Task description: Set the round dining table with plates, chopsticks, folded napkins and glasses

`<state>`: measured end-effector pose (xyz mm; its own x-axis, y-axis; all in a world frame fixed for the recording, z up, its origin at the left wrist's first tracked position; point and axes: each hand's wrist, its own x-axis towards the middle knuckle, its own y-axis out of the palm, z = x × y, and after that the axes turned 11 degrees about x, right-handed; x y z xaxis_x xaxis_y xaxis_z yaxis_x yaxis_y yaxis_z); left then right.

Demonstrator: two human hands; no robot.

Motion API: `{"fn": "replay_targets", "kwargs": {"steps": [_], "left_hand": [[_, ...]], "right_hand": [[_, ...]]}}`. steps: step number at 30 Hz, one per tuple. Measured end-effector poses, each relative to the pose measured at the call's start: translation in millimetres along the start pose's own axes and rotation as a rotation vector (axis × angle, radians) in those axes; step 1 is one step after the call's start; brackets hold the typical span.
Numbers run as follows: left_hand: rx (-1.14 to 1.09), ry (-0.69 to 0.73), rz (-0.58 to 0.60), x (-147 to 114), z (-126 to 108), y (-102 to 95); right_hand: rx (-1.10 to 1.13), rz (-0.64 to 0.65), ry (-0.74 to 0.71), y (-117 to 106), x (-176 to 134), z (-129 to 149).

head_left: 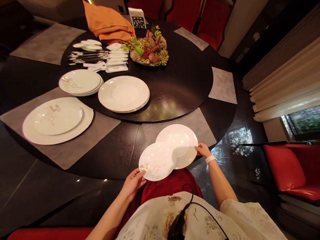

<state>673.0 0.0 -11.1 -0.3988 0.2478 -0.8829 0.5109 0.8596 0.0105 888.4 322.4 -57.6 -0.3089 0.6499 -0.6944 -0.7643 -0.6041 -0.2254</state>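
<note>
My left hand [135, 180] grips the near rim of a smaller white plate [157, 161] with a faint printed design, thumb on top. That plate overlaps the left part of a larger white plate [183, 140], whose right rim is pinched by my right hand [203, 151]. Both plates are by the table's near edge, in front of a grey placemat [200, 123]; whether the larger one rests on the table or is held clear, I cannot tell. On the left placemat [66, 160] lies a large plate [87, 118] with a smaller patterned plate [58, 118] on top.
The round turntable [180, 100] bears a stack of large plates [123, 93], smaller plates [80, 81], wrapped white packets [117, 60], an orange cloth [107, 23] and a plant centrepiece [150, 48]. A red chair [285, 166] stands at right.
</note>
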Motion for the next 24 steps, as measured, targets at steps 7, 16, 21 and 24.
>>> {"fn": "replay_targets", "kwargs": {"steps": [7, 16, 21, 24], "left_hand": [[-0.142, 0.057, -0.106, -23.9, 7.1, 24.2], [-0.354, 0.195, -0.324, -52.2, 6.0, 42.5], [-0.378, 0.21, -0.406, -52.4, 14.7, 44.1], [-0.364, 0.227, -0.353, -43.5, 15.8, 60.8]], "right_hand": [[0.493, 0.242, -0.045, -2.0, 14.7, 3.8], [0.63, 0.265, -0.04, -7.8, 49.1, 19.6], [0.591, 0.289, -0.042, -14.9, 59.6, 23.3], [0.587, 0.297, -0.025, -13.8, 59.3, 18.8]]}}
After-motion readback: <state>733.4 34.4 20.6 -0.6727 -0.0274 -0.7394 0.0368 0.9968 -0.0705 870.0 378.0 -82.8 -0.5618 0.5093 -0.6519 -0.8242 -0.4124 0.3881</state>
